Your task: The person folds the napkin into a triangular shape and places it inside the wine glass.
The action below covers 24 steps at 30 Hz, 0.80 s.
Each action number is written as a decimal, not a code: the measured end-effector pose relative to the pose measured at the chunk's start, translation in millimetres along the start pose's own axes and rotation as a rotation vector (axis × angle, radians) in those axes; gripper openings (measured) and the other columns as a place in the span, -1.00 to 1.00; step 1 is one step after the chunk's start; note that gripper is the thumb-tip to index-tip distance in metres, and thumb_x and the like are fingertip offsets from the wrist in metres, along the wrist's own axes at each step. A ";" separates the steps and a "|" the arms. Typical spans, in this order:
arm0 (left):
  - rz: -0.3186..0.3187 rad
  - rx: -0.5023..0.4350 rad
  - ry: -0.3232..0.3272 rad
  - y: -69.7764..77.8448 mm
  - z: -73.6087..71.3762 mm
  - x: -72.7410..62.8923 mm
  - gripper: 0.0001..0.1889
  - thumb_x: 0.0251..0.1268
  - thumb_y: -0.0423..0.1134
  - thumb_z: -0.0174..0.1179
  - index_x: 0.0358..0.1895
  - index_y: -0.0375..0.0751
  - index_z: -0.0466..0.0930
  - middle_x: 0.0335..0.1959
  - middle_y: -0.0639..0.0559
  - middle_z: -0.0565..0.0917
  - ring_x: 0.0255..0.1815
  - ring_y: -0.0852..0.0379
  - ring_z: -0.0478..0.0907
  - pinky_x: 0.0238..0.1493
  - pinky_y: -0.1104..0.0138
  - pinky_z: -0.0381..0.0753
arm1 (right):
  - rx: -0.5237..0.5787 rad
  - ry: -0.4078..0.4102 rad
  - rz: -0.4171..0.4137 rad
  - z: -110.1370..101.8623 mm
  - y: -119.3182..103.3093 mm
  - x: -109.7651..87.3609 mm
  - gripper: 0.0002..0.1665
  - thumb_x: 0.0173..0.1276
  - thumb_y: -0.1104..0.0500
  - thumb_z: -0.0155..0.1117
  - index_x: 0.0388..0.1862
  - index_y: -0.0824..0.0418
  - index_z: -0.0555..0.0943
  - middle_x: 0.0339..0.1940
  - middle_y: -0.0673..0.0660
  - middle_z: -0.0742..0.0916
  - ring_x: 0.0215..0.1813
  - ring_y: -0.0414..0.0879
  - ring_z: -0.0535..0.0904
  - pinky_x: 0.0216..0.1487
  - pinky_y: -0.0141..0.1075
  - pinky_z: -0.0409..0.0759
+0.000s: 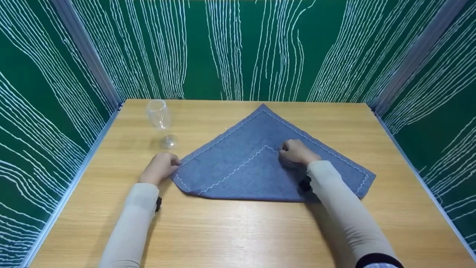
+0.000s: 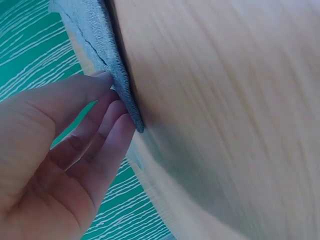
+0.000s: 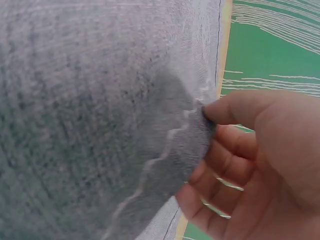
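A blue-grey cloth napkin (image 1: 230, 160) with wavy white stitching lies folded on the table, its peak pointing to the far side. My left hand (image 1: 159, 168) is at the napkin's left corner; in the left wrist view the thumb and fingers pinch the folded edge (image 2: 117, 70). Over the right half of the cloth is my right hand (image 1: 297, 152). The right wrist view shows its thumb and fingers pinching a stitched edge of an upper layer (image 3: 192, 142), lifted from the layer below. Part of the cloth is hidden behind the right forearm.
An upright clear stemmed glass (image 1: 159, 115) stands at the back left, just beyond my left hand. The wooden table (image 1: 230, 234) is bordered at the back and both sides by green panels (image 1: 256, 48) with white wavy lines.
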<state>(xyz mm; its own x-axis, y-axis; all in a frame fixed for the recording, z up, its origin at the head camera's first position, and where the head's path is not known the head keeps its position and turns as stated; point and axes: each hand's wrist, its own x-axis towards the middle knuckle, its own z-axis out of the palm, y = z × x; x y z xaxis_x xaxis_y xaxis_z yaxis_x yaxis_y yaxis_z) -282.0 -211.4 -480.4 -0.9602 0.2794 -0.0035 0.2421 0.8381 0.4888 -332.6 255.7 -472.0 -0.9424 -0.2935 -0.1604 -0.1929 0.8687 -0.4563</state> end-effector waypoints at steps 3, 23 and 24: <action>-0.003 0.007 -0.006 2.0 -1.3 0.3 -0.91 0.26 -0.43 0.32 -0.20 -0.34 0.75 -0.19 -0.20 0.74 -0.05 -0.20 0.65 0.12 -0.02 0.56 | 0.030 0.063 -0.002 -4.5 -1.5 3.6 -0.70 0.52 0.16 0.12 -0.01 0.36 0.65 -0.25 0.20 0.68 -0.30 0.00 0.52 -0.28 -0.15 0.50; -0.056 0.010 -0.038 -0.2 -1.2 2.5 -0.88 0.30 -0.41 0.30 -0.15 -0.31 0.76 -0.08 -0.22 0.73 0.10 -0.25 0.60 0.22 -0.04 0.48 | 0.133 0.387 0.046 -16.5 4.9 29.9 -0.70 0.60 0.10 0.05 0.09 0.23 0.60 0.00 0.26 0.70 -0.04 0.15 0.61 0.00 0.05 0.54; -0.053 0.009 -0.036 -0.6 -0.8 2.7 -0.88 0.30 -0.41 0.31 -0.15 -0.31 0.76 -0.09 -0.22 0.74 0.09 -0.24 0.60 0.22 -0.04 0.48 | 0.140 0.340 0.057 -14.1 6.6 30.6 -0.67 0.60 0.11 0.04 0.13 0.26 0.58 0.03 0.28 0.69 -0.02 0.16 0.61 0.03 0.05 0.53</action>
<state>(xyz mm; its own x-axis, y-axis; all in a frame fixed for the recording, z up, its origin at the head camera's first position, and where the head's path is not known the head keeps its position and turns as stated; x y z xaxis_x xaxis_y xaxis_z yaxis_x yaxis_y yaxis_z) -284.8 -211.6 -480.0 -0.9661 0.2510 -0.0601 0.1927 0.8564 0.4791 -366.6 258.1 -467.6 -0.9920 -0.0760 0.1004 -0.1202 0.8097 -0.5744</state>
